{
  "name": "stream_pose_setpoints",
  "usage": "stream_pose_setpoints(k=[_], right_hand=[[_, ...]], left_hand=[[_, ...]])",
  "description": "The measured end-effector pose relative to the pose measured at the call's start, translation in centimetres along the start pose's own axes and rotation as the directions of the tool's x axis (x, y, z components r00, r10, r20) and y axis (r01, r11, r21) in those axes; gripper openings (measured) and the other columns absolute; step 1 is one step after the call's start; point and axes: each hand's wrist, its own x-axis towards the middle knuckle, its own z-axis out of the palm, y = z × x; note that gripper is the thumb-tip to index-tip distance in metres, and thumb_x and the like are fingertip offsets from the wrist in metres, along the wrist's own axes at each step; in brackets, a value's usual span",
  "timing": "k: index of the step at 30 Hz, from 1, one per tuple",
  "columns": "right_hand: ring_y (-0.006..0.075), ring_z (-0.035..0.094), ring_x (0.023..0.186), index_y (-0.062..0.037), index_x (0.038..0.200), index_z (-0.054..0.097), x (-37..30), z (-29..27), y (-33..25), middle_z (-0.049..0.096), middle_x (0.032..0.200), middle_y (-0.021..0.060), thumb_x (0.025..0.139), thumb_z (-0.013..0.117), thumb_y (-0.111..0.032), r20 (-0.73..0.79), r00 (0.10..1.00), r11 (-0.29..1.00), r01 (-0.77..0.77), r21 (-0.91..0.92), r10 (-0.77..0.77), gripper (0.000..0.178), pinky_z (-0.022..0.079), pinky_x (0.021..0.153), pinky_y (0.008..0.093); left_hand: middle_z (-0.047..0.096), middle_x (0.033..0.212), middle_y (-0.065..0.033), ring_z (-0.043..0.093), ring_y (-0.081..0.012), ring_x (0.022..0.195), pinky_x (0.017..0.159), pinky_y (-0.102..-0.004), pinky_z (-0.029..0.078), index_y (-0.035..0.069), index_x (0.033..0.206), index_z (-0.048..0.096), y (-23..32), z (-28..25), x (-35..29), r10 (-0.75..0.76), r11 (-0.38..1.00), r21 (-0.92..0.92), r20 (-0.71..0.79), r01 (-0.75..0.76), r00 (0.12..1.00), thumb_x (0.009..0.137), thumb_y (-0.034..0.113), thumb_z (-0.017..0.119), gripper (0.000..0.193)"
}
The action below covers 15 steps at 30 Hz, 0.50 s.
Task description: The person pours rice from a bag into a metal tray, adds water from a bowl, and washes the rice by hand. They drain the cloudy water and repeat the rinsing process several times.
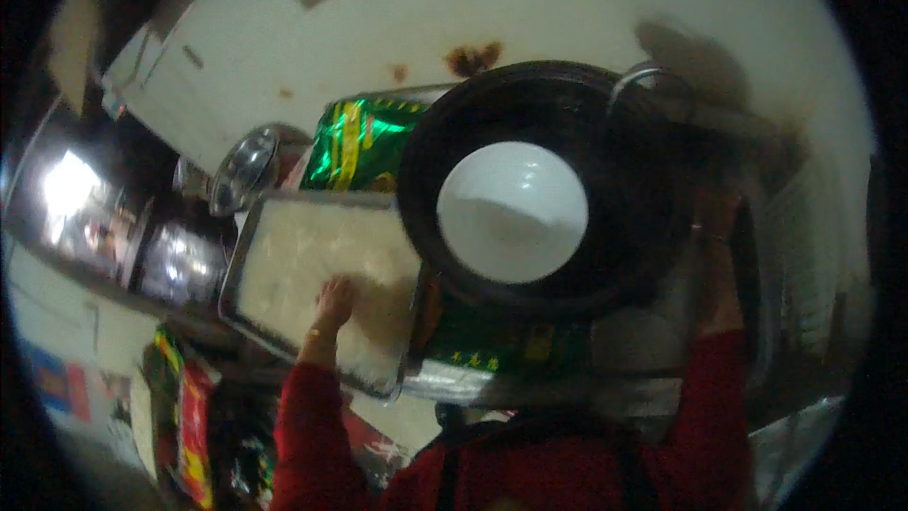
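My left hand (pixel 334 301) is over a rectangular metal tray (pixel 227 270) and touches or nearly touches the pale, creamy mass (pixel 303 246) filling it. Its fingers look short and blurred, so their grip does not show. To the right of the tray stands a large dark round pan (pixel 421 255) with a white bowl (pixel 513 212) inside. My right hand (pixel 716 213) is by the pan's right side, in deep shadow. Its fingers are hidden, and whether it holds anything is unclear.
Behind the tray lies a shiny green and yellow packet (pixel 364 142), beside a metal bowl (pixel 248 170). Another green packet (pixel 506 345) lies partly under the pan. A stained pale wall (pixel 549 9) rises behind. Colourful packages (pixel 194 426) stand low at the left.
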Motion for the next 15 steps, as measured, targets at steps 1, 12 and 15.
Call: stream_pose_setpoints(k=[1, 12, 15], right_hand=[[0.0196, 0.056, 0.101, -0.0065, 0.131, 0.035, 0.5, -3.4, 1.2, 0.050, 0.126, 0.0113, 0.088, 0.051, -0.034, 0.096, 0.995, 0.982, -0.043, 0.185, 0.026, 0.054, 0.048, 0.081, 0.0340], [0.0270, 0.060, 0.090, -0.0001, 0.118, 0.052, -4.0, -24.7, -15.9, 0.060, 0.109, 0.0153, 0.072, 0.064, -0.049, 0.685, 0.646, 0.783, -0.212, 0.585, -0.336, 0.068, 0.048, 0.079, 0.0392], [0.0270, 0.060, 0.088, -0.0027, 0.114, 0.055, -4.9, -21.8, -18.8, 0.061, 0.103, 0.0137, 0.075, 0.063, -0.047, 0.721, 0.615, 0.882, -0.084, 0.463, -0.320, 0.059, 0.051, 0.070, 0.0401]], left_hand=[[0.045, 0.126, -0.0102, 0.040, -0.0326, 0.117, 0.097, -0.0509, 0.032, 0.013, 0.119, 0.047, -0.1, -0.1, 0.0, 0.062, 0.998, 0.021, -0.033, -0.062, 0.998, 0.084, 0.032, 0.050, 0.040], [0.024, 0.144, -0.0153, 0.019, -0.0366, 0.133, 0.102, -0.0604, 0.017, 0.008, 0.136, 0.030, -1.7, -6.2, -4.1, 0.115, 0.993, -0.015, -0.003, -0.115, 0.993, 0.085, 0.051, 0.042, 0.067], [0.009, 0.148, -0.0168, 0.006, -0.0362, 0.136, 0.105, -0.0571, 0.008, 0.007, 0.141, 0.020, -3.4, -6.0, -5.0, 0.027, 0.994, 0.100, 0.142, -0.041, 0.990, 0.085, 0.060, 0.035, 0.079]])
